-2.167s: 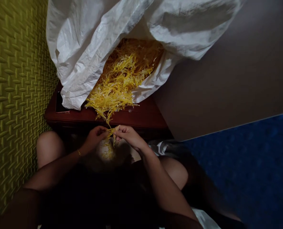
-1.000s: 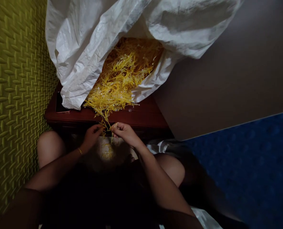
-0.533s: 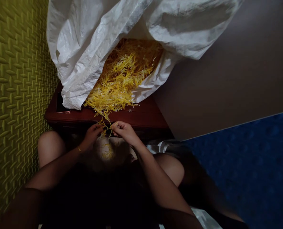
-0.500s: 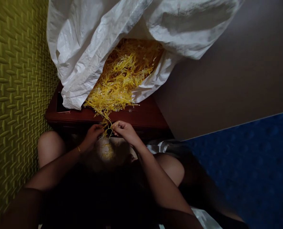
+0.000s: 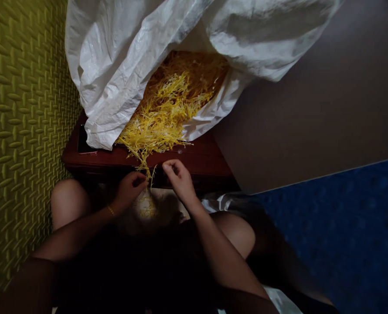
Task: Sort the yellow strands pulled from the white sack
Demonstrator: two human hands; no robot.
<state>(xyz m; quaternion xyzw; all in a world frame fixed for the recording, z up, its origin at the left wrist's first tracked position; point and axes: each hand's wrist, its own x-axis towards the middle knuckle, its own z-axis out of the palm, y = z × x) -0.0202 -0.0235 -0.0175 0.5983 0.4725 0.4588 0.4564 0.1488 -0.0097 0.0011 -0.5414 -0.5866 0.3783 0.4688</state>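
Note:
My left hand [image 5: 131,187] pinches thin yellow strands [image 5: 148,174] between thumb and fingertips, just beyond the near edge of a dark red surface. One branching strand hangs to the right of those fingertips. To its right, apart from the strands, is my right hand [image 5: 181,181]; its thumb and forefinger come together at the tips, and whether anything tiny is between them I cannot make out. A big tangled heap of yellow strands [image 5: 168,117] with pale tips spills toward me from an open white woven sack [image 5: 112,96], its front end trailing down to my left hand.
The sack lies on the dark red surface [image 5: 200,157]. A dark flat object [image 5: 86,141] is partly under its left corner. A yellow-green textured mat [image 5: 20,122] is on the left, a brown panel [image 5: 305,117] and a blue surface [image 5: 344,222] on the right. Yellow bits [image 5: 146,209] lie below my hands.
My right hand has moved right and slightly up, off the strands that it was touching. My left hand has shifted slightly right and still holds its strands.

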